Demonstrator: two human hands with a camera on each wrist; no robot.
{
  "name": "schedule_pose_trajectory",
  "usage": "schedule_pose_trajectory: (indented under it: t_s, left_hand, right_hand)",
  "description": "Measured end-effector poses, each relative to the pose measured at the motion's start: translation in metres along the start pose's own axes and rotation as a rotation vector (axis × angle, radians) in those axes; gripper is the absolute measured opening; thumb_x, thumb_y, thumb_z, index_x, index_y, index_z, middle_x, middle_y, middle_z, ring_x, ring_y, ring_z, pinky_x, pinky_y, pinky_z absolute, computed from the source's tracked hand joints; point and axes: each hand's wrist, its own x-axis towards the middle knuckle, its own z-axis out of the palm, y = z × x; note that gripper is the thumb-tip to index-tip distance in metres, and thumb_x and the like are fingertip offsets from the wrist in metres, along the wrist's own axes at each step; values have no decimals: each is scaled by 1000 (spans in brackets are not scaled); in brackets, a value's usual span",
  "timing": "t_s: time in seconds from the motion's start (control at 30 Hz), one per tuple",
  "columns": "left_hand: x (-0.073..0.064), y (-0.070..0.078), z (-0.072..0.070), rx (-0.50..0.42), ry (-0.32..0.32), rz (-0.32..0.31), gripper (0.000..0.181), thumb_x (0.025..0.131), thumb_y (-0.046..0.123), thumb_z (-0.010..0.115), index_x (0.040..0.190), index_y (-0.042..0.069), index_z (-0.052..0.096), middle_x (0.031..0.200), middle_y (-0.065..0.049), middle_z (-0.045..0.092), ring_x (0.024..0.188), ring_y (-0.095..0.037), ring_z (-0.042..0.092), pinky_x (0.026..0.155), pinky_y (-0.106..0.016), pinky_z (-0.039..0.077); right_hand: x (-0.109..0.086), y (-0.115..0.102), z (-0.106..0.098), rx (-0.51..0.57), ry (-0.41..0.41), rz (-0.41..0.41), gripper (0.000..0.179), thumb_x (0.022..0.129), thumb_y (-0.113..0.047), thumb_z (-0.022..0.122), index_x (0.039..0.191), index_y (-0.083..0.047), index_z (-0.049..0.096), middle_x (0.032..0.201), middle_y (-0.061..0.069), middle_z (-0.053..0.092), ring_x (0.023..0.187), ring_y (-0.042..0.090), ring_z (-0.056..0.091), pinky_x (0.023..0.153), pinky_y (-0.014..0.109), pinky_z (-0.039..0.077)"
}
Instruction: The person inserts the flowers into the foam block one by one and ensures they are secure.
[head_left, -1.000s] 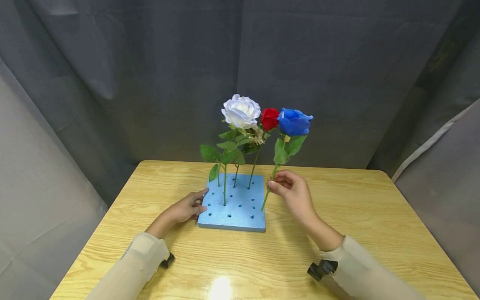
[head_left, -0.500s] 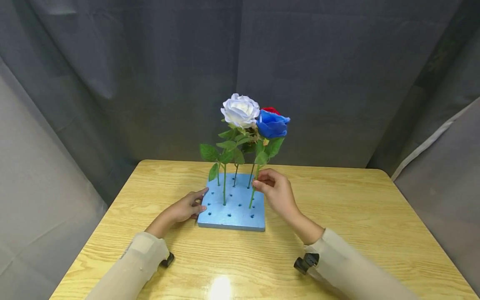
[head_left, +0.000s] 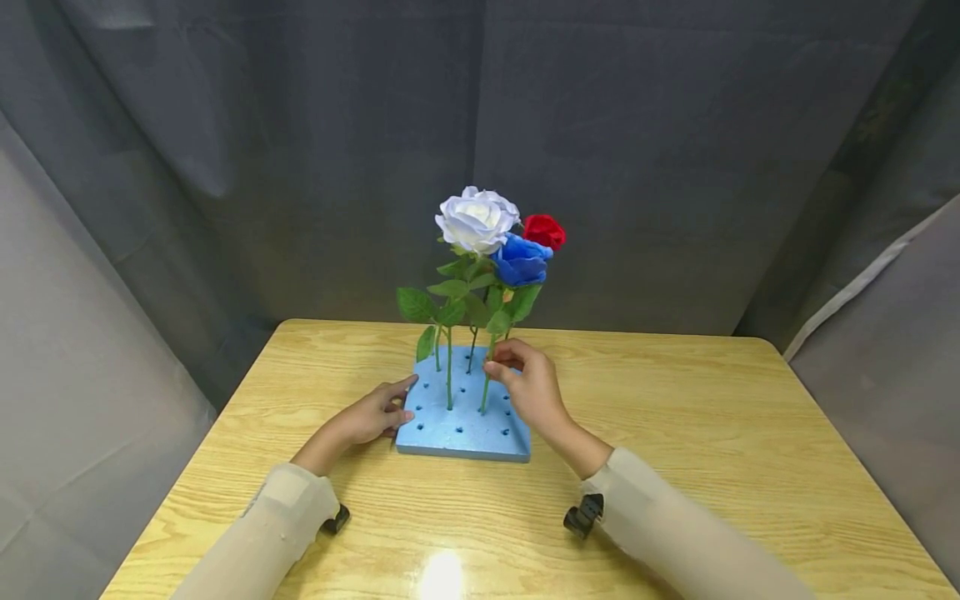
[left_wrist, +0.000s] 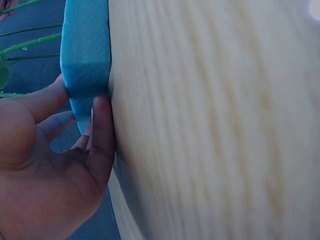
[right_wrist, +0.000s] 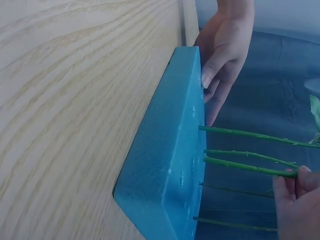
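Note:
A blue rose (head_left: 522,260) hangs upright over the light-blue foam block (head_left: 465,444), its stem pinched between the thumb and fingers of my right hand (head_left: 532,385). The stem's lower end (right_wrist: 208,159) is at the block's holed face in the right wrist view; I cannot tell whether it has entered a hole. My left hand (head_left: 372,414) grips the block's left edge, thumb and fingers on different faces (left_wrist: 86,60). A white rose (head_left: 477,222) stands in the block, left of the blue one. Behind stands a red rose (head_left: 544,231), its stem mostly hidden.
Other thin stems (head_left: 472,354) stand towards the back of the block, their tops partly hidden by leaves (head_left: 417,305). Several holes dot its face. Beneath is a wood-grain table (head_left: 675,417), with a dark grey curtain (head_left: 637,167) behind.
My right hand has carried the blue rose leftward, from the block's right edge to a spot nearer the white rose. The left hand has stayed on the block.

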Motion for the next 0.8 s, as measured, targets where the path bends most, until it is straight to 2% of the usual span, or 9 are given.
schedule_pose_trajectory:
  t_s: [0.1, 0.23, 0.8]
  left_hand:
    - [0, 0, 0, 4, -3, 1, 70, 108, 13, 56, 167, 15, 19, 158, -31, 29, 106, -22, 63, 82, -37, 57]
    - [1, 0, -1, 9, -6, 5, 70, 108, 13, 56, 167, 13, 18, 158, -32, 31, 108, -23, 64, 82, -37, 57]
    - [1, 1, 0, -1, -6, 5, 69, 108, 12, 56, 166, 13, 19, 156, -32, 34, 108, -23, 64, 83, -38, 58]
  right_hand:
    - [0, 3, 2, -11, 12, -16, 15, 94, -3, 74, 108, 3, 72, 102, 18, 72, 96, 31, 70, 77, 27, 56]
    - [2, 7, 3, -15, 12, -31, 13, 94, -4, 75, 106, -1, 73, 100, 14, 73, 94, 27, 71, 76, 27, 56]
    - [4, 26, 9, -34, 11, -42, 10, 94, -4, 75, 103, -2, 74, 96, 11, 73, 90, 25, 71, 76, 29, 58]
